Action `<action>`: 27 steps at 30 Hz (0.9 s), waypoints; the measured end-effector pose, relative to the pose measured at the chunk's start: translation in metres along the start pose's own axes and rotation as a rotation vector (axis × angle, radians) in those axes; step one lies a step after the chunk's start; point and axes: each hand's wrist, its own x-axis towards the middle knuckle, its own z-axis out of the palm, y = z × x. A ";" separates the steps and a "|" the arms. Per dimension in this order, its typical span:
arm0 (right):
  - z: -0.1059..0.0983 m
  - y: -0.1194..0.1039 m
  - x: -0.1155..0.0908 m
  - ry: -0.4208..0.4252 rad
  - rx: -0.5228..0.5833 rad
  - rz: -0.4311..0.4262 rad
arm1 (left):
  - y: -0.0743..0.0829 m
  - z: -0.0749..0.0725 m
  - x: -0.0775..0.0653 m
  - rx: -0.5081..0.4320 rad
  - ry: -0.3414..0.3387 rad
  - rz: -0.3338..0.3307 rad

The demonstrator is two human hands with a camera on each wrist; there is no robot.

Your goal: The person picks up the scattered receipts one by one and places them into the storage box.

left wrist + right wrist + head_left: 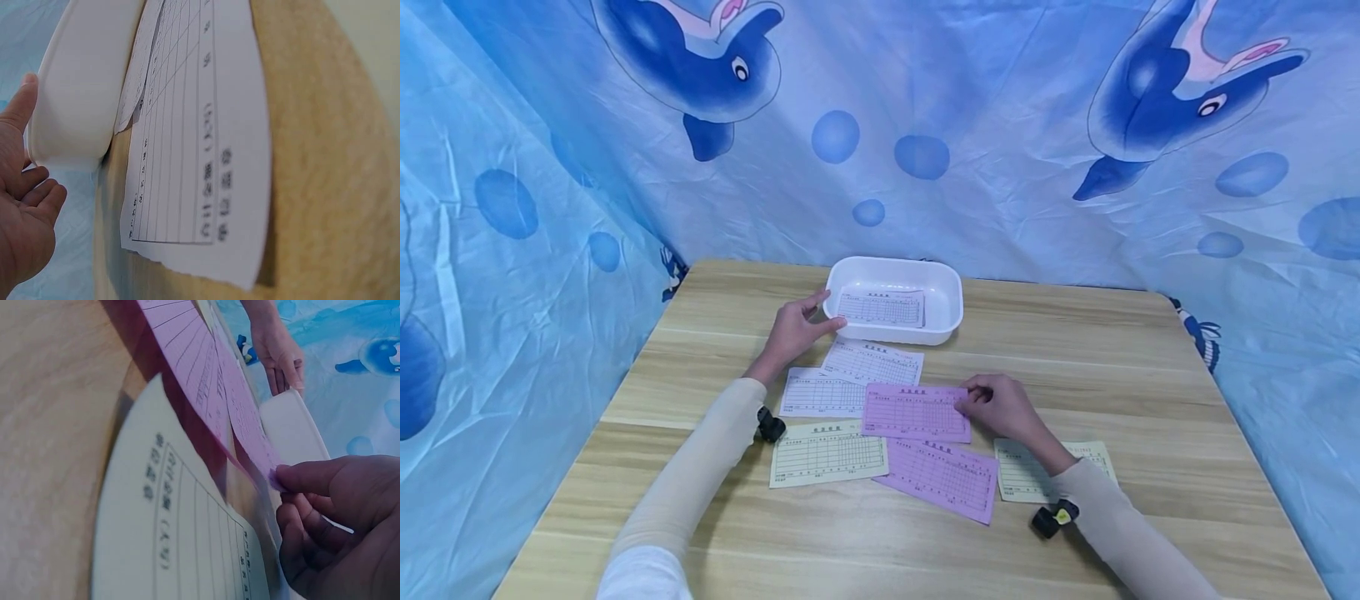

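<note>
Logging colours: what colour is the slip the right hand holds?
The slip is purple, clearest in the head view.

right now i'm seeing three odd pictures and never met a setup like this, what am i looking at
You see a person's bare left hand and right hand; there is no robot. The wide picture comes from a camera worn on the head; the two sideways close-ups come from wrist cameras, one left, one right. On the wooden table lie white slips, purple slips, green slips and a white tray with paper in it. The left hand holds the tray's rim; the right pinches the upper purple slip.
</note>
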 end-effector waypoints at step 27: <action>-0.014 -0.010 0.001 0.125 0.291 0.030 | 0.000 -0.001 0.001 -0.031 -0.005 0.004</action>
